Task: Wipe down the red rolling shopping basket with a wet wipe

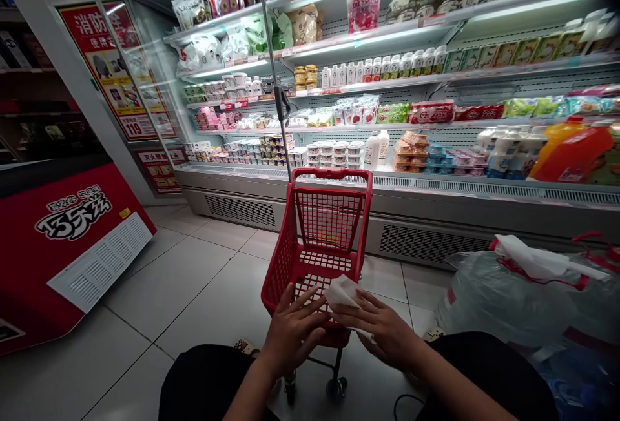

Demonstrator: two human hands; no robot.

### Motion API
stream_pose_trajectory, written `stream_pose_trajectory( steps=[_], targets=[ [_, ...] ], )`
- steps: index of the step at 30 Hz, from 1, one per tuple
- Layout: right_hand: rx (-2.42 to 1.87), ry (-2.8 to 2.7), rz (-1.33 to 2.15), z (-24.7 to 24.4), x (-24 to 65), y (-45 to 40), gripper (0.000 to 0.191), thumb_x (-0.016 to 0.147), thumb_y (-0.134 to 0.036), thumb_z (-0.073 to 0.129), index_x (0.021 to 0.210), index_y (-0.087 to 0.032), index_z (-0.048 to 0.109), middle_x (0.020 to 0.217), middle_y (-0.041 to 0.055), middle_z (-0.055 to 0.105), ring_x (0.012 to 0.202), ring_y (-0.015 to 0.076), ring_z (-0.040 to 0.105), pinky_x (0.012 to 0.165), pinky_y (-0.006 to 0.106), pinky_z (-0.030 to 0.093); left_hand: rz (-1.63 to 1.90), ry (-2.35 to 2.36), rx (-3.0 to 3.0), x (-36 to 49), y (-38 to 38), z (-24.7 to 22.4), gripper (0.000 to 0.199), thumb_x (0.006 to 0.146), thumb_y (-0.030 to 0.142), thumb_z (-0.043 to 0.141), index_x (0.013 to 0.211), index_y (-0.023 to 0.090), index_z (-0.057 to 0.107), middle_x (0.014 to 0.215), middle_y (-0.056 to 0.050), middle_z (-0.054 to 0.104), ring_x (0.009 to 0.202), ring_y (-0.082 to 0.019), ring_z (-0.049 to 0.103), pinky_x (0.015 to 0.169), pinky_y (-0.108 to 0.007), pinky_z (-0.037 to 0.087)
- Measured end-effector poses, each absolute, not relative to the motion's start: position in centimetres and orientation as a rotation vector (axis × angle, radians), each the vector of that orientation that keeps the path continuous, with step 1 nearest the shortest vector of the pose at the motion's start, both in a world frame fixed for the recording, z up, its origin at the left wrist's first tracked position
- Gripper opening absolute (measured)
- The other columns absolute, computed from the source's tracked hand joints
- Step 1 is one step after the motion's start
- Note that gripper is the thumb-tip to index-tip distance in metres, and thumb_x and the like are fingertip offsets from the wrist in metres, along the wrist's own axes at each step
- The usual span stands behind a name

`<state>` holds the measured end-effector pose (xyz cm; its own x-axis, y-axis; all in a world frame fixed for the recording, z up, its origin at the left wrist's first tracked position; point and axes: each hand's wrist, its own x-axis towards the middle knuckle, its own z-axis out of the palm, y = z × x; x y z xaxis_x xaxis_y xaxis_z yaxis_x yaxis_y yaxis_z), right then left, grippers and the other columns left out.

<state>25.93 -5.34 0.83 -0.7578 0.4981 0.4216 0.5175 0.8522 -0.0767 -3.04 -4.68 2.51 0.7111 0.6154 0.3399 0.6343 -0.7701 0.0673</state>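
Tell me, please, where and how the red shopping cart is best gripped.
The cart is probably best held by its top handle, coming from above: this crossbar is its highest part, with an open gap beneath, and the cooler stands behind.

the pale tiled floor (194,298) bears a red shopping cart (281,266), large clear bottles (504,298) and a red cabinet (87,266).

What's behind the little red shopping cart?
Behind the red cart is a big fridge, with white tubs showing just above the cart's top edge. The cart hides parts of the fridge's base and of the floor, so I can't tell what's there.
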Motion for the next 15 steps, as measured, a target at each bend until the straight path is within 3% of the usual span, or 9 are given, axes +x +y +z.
stream_pose_trajectory(
  steps=[4,9,12,15],
  targets=[
    [-0.794,-2.546,-0.076,2.6,27.2,-1.3,0.058,0.107,-0.021,0.043,0.162,-0.037,0.034,0.158,-0.0037,0.052,0.147,0.0163,0.048,0.131,0.049,0.026,-0.447,-1.06,-2.946,-5.5,-4.3,3.1,0.04,0.109,0.042,0.046,0.147,0.046,0.056,0.159,0.008,0.049,0.156,-0.025,0.034,0.131,-0.061,0.003],
    [-1.041,-2.414,-0.1,3.0,28.4,2.7,0.045,0.113,-0.031,0.033,0.156,-0.034,0.044,0.156,-0.0019,0.055,0.144,0.0173,0.051,0.132,0.055,0.022,-0.468,-1.087,-2.907,-6.5,-3.3,2.8,0.047,0.11,0.046,0.042,0.156,0.048,0.041,0.165,0.009,0.04,0.159,-0.024,0.028,0.132,-0.058,0.006],
    [-1.097,-2.343,-0.14,2.8,27.5,2.6,0.038,0.112,-0.032,0.034,0.139,-0.03,0.061,0.144,-0.0008,0.065,0.138,0.0186,0.057,0.13,0.054,0.028,-0.55,-1.234,-2.784,-6.5,-2.4,2.0,0.05,0.111,0.046,0.034,0.161,0.046,0.032,0.172,0.007,0.026,0.161,-0.025,0.02,0.132,-0.057,0.008],
    [-1.075,-2.303,-0.172,2.4,25.1,0.9,0.033,0.11,-0.032,0.039,0.129,-0.028,0.066,0.132,0.0013,0.07,0.131,0.0207,0.06,0.127,0.051,0.036,-0.635,-1.429,-2.631,-6.7,-1.4,1.4,0.055,0.112,0.046,0.029,0.166,0.042,0.02,0.175,0.003,0.014,0.162,-0.027,0.013,0.131,-0.06,0.003]
  ],
)
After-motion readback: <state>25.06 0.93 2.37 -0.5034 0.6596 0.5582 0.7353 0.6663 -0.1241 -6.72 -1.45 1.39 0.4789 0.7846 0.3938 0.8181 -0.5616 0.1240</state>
